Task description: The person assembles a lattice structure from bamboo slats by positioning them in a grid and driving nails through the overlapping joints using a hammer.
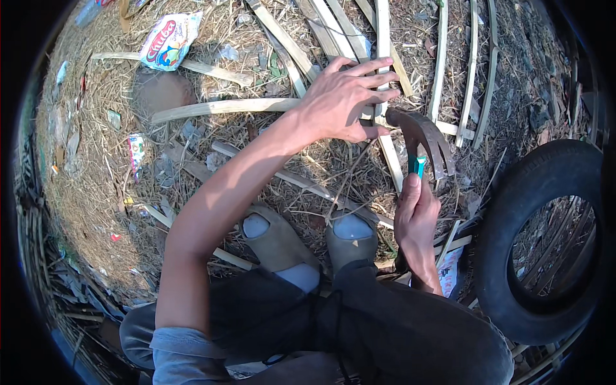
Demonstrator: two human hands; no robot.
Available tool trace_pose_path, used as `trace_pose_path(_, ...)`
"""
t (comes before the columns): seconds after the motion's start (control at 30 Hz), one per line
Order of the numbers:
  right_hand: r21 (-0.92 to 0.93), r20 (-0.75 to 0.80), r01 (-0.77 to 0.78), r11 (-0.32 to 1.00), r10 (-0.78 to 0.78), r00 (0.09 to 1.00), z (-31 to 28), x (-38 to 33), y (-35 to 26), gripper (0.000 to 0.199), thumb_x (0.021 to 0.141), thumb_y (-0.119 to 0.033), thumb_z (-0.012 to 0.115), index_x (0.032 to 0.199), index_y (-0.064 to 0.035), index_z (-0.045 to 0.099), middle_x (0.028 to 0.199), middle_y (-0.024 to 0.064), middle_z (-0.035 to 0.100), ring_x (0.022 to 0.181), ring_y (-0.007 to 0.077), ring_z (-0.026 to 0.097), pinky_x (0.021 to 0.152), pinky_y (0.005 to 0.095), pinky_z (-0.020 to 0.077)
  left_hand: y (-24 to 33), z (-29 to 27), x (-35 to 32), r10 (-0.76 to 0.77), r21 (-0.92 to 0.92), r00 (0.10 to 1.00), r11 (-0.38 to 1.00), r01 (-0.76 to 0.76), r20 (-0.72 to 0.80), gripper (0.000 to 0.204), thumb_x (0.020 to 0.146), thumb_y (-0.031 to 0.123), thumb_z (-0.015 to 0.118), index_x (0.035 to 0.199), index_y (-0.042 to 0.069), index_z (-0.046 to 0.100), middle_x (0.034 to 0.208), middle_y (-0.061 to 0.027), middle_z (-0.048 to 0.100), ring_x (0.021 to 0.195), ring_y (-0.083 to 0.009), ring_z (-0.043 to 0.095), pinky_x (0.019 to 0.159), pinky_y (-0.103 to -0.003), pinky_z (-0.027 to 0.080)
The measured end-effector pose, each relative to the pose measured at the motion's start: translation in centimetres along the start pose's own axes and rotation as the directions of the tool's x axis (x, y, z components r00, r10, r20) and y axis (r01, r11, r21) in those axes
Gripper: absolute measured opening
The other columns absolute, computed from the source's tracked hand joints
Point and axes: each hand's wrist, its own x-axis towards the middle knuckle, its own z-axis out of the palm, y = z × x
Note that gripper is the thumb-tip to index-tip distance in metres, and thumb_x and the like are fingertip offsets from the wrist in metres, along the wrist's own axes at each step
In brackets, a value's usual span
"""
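Note:
My left hand (pixel 343 96) lies over the crossing of two pale wooden slats, its fingers stretched out and spread. They rest across a lengthwise slat (pixel 383 32), and the thumb touches it lower down. A long crosswise slat (pixel 224 107) runs under the same hand, which hides part of the joint. In my right hand (pixel 417 221) is a claw hammer (pixel 423 138), gripped by its green handle. The hammer's striking end is beside the crossing, close to the left thumb; its claw points to the right. No nail can be made out.
More slats (pixel 439 64) lie fanned out at the far side. A black tyre (pixel 500 256) is at the right, near my knee. Dry straw and litter cover the ground, with a crumpled wrapper (pixel 183 29) at the far left. My feet in clogs (pixel 279 240) are close to the slats.

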Motion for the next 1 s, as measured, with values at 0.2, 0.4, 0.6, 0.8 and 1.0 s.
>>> trace_pose_path(0.2,-0.1,-0.007,0.087,0.991,-0.088,0.996,0.0,0.3,-1.8,0.034,0.111,-0.024,0.044,0.099,0.0049,0.057,0.057,0.0128,0.052,0.048,0.0254,0.054,0.047,0.0401,0.0373,-0.4,0.5,0.0,-0.001,-0.016,1.0,1.0,0.001,0.003,0.067,0.077,0.06,0.077,0.133,0.023,0.07,0.151,0.0016,0.057,0.149,-0.0214,0.04,0.113,-0.061,0.032)
trace_pose_path(0.4,-0.084,0.008,0.159,0.984,-0.158,0.987,-0.5,-1.2,-2.3,0.024,0.106,-0.008,0.049,0.119,0.0088,0.06,0.057,0.0166,0.057,0.046,0.0324,0.062,0.046,0.0448,0.0408,0.0,0.3,0.0,0.005,0.012,1.0,1.0,-0.006,0.024,0.071,0.075,0.059,0.078,0.135,0.022,0.068,0.151,-0.003,0.057,0.151,-0.0233,0.038,0.111,-0.064,0.034)
trace_pose_path(0.6,-0.108,-0.006,0.116,0.987,-0.117,0.993,1.0,-0.9,-1.2,0.019,0.107,-0.014,0.052,0.107,0.0036,0.06,0.058,0.0208,0.057,0.048,0.0393,0.061,0.046,0.0476,0.0399,-0.7,0.4,0.0,0.056,-0.002,0.998,0.998,-0.056,0.011,0.084,0.064,0.053,0.089,0.138,0.023,0.064,0.151,-0.0012,0.056,0.151,-0.0226,0.038,0.112,-0.059,0.035)
trace_pose_path(0.8,-0.069,-0.011,0.133,0.989,-0.134,0.991,0.8,-0.2,-1.4,0.046,0.113,-0.033,0.037,0.091,0.0021,0.056,0.053,0.008,0.049,0.045,0.0167,0.051,0.046,0.036,0.0359,-1.3,0.7,-0.1,0.035,-0.04,0.999,0.999,-0.035,-0.004,0.066,0.077,0.057,0.078,0.133,0.023,0.069,0.151,-0.0006,0.057,0.149,-0.0184,0.041,0.115,-0.054,0.035)
trace_pose_path(1.0,-0.067,-0.046,0.165,0.984,-0.168,0.985,0.4,-0.8,-1.1,0.049,0.113,-0.037,0.034,0.093,0.0029,0.055,0.056,0.0034,0.045,0.049,0.0144,0.047,0.048,0.0324,0.0353,-0.6,0.6,0.3,0.019,-0.092,1.0,0.996,-0.021,-0.014,0.068,0.074,0.056,0.08,0.131,0.022,0.07,0.149,-0.0023,0.059,0.151,-0.0181,0.038,0.115,-0.056,0.033)
